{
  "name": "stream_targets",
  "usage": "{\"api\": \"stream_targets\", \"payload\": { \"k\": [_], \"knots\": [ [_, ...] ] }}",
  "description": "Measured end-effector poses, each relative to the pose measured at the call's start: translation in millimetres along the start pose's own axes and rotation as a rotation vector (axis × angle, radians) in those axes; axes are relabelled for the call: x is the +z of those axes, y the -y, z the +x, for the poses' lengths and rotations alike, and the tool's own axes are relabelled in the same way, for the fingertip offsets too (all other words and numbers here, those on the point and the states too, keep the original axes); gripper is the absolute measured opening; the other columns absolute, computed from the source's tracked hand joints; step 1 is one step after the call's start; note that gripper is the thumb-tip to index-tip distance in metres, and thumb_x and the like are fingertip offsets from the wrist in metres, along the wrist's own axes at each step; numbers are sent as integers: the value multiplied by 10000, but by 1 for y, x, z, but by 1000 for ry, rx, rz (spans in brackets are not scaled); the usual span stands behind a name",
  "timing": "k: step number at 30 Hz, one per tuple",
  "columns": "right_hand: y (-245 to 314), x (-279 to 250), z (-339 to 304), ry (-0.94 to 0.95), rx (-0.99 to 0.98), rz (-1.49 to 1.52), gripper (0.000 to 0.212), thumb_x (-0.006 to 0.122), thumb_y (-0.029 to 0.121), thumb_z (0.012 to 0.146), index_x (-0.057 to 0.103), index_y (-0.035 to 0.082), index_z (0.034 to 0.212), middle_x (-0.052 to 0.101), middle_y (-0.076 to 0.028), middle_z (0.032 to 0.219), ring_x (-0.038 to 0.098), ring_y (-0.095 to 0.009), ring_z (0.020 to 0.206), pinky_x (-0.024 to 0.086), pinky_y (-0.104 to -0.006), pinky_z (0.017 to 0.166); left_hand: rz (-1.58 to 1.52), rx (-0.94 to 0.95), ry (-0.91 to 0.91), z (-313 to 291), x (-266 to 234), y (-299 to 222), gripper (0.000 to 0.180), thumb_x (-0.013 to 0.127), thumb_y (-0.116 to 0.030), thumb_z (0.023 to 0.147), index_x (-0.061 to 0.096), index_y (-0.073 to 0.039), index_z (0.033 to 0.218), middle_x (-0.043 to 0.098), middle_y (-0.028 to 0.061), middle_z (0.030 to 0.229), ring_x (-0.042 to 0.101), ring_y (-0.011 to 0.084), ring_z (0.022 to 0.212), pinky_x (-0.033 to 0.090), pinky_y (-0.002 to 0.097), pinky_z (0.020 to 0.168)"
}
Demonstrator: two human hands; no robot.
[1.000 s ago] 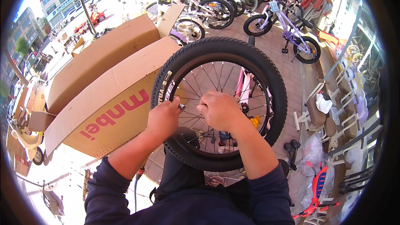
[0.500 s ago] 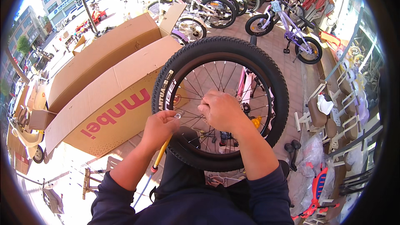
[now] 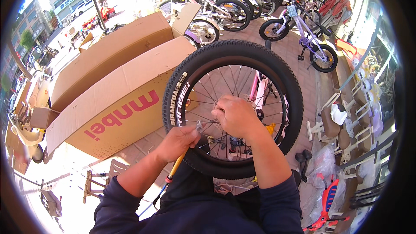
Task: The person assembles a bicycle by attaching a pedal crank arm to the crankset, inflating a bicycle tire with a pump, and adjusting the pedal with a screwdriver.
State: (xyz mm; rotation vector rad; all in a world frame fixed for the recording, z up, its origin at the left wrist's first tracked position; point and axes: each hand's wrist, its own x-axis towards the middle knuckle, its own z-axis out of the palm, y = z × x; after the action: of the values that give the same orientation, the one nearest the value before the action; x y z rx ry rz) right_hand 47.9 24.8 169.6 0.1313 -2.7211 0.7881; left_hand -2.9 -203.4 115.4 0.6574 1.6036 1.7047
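A bicycle wheel with a knobbly black tyre (image 3: 291, 91), black rim and thin spokes stands in front of me, over my knees. My left hand (image 3: 178, 142) is closed round an air hose with a yellow end piece (image 3: 177, 165). Its silver metal air chuck (image 3: 199, 125) sticks up past the thumb, by the inner left side of the rim. In front of the spokes near the wheel's middle, my right hand (image 3: 236, 115) is closed with curled fingers. Whatever its fingertips pinch, if anything, is hidden. A pink frame part (image 3: 256, 87) shows through the spokes.
A large open cardboard box (image 3: 125, 108) lies at the left. Several bicycles (image 3: 234, 11) line the back, and a small purple bicycle (image 3: 310, 39) stands back right. Child seats (image 3: 331, 119) and a red-and-blue ride-on toy (image 3: 328, 199) lie along the right.
My left hand has moved right and slightly down, bringing the air chuck closer to the rim's inside. The right hand stays closed near the spokes. The whole view has shifted slightly.
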Motion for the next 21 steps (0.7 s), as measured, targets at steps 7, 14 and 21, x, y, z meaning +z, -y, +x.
{"api": "stream_targets", "payload": {
  "k": [7,14,21],
  "knots": [
    [-8,0,-2,-4,-24,24,178,659,232,896,681,57,874,654,-139,941,650,-370,886,506,-472,786,874,412,-593,12,-23,-23,183,589,-125,975,726,-18,1031,630,123,1193,590,205,1096,459,330,962],
    [5,-12,24,196,109,21,250,631,266,918,705,30,883,698,-190,869,660,-390,887,501,-477,809,-182,58,-322,24,-82,4,189,578,-122,1005,672,17,919,634,57,1160,591,140,1003,487,296,907],
    [1,-35,16,188,178,164,265,621,253,926,712,11,871,702,-182,798,664,-385,831,506,-456,781,-78,164,-311,5,-50,-18,182,596,-102,989,684,53,958,577,53,1165,609,134,935,510,279,844]
  ]
}}
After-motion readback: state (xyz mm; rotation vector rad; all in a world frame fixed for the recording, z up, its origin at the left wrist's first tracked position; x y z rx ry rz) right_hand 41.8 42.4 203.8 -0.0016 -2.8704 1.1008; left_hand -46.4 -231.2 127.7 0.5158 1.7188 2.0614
